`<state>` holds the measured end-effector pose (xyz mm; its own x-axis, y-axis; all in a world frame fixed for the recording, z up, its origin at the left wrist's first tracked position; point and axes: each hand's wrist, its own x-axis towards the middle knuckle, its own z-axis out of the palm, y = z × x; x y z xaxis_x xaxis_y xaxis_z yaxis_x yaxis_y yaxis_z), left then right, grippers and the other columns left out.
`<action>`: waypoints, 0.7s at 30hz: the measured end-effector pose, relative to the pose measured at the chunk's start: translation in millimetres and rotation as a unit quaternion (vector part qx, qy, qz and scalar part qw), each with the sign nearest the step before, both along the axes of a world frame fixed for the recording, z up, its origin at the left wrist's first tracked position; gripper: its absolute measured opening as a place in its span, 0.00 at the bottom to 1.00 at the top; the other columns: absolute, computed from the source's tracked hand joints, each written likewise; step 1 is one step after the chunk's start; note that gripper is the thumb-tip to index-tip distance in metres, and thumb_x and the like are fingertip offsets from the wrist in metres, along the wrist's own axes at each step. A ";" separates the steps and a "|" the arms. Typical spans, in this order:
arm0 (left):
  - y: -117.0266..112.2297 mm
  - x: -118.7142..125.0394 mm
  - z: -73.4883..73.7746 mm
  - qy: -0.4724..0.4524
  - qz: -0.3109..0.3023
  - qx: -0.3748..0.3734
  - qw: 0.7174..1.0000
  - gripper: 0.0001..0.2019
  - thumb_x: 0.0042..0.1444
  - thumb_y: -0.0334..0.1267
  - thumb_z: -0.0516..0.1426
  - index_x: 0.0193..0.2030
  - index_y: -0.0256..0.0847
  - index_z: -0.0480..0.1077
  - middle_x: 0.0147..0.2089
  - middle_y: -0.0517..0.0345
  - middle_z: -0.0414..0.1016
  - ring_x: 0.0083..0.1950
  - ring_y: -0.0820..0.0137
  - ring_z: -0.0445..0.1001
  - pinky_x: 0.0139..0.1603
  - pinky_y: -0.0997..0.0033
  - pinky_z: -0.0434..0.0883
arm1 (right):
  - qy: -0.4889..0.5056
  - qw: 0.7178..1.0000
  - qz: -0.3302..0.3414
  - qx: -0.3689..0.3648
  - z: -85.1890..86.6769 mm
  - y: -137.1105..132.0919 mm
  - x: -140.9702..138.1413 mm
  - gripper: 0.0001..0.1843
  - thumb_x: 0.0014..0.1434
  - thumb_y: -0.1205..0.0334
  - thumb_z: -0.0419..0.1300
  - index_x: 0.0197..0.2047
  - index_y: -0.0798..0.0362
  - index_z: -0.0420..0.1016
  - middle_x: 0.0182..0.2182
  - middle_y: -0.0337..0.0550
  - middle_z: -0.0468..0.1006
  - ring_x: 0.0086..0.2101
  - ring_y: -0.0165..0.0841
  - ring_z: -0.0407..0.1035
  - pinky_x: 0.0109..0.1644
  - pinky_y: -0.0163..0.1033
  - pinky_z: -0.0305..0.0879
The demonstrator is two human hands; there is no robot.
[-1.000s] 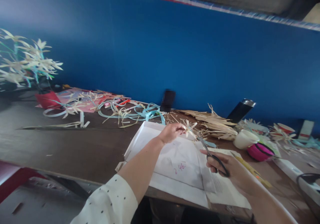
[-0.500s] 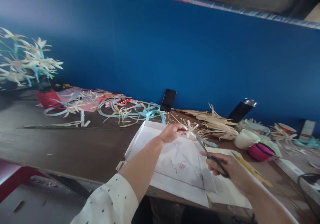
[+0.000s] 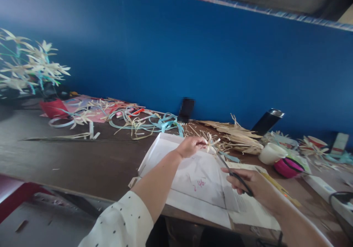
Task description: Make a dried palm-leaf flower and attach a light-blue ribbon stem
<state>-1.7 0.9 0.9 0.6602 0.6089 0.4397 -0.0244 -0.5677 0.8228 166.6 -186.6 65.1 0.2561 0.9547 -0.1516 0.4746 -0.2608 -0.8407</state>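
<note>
Between the fingertips of my left hand (image 3: 192,146) is a small cream flower (image 3: 211,143) with narrow, pointed petals. Its stem end is hidden by my fingers. My right hand (image 3: 246,182) grips dark-handled scissors (image 3: 239,181), their blades pointing up and left to the flower's lower edge. Whether the blade tips touch a petal is too small to tell. Both hands are over a flattened white cardboard box (image 3: 190,186) with pink handwriting on it.
Dried husks (image 3: 237,133) lie behind the hands, beside a black flask (image 3: 268,122). A white cup (image 3: 272,153), pink pouch (image 3: 288,167) and power strip (image 3: 328,195) are at right. Blue ribbon (image 3: 165,121) lies left of centre; a potted bunch of cream flowers (image 3: 41,67) stands far left.
The flower has turned slightly between my left fingertips, its petals lying at a different angle. Both hands and the scissors stay almost in place.
</note>
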 end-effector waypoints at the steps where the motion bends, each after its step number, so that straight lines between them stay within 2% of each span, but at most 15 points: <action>1: -0.2 -0.4 0.6 0.004 0.001 0.002 1.000 0.10 0.54 0.37 0.53 0.41 0.40 0.73 0.42 0.58 0.77 0.42 0.72 0.74 0.45 0.77 0.67 | 0.001 1.000 0.013 -0.018 -0.9 0.3 1.6 0.27 0.44 0.47 0.66 0.44 0.57 0.79 0.20 0.40 0.69 0.21 0.27 0.60 0.25 0.33 0.60; 6: -1.5 -2.4 3.5 0.014 -0.002 0.011 1.000 0.10 0.55 0.37 0.53 0.40 0.40 0.72 0.40 0.58 0.77 0.43 0.72 0.74 0.46 0.78 0.66 | -0.004 0.998 0.040 -0.053 -4.4 2.9 6.8 0.30 0.47 0.46 0.63 0.50 0.57 0.75 0.22 0.38 0.67 0.22 0.26 0.59 0.27 0.32 0.59; 21: -4.6 -3.6 7.8 0.024 0.014 0.053 0.998 0.08 0.55 0.36 0.54 0.39 0.40 0.73 0.41 0.60 0.77 0.42 0.74 0.73 0.45 0.79 0.66 | -0.008 0.997 0.033 -0.068 -3.6 3.7 5.3 0.33 0.44 0.44 0.64 0.48 0.59 0.76 0.20 0.36 0.64 0.21 0.26 0.55 0.25 0.33 0.55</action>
<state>-5.3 -3.7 8.7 0.6651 0.5802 0.4701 0.0318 -0.6510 0.7584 171.9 -182.9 61.5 0.1974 0.9405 -0.2765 0.5078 -0.3394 -0.7918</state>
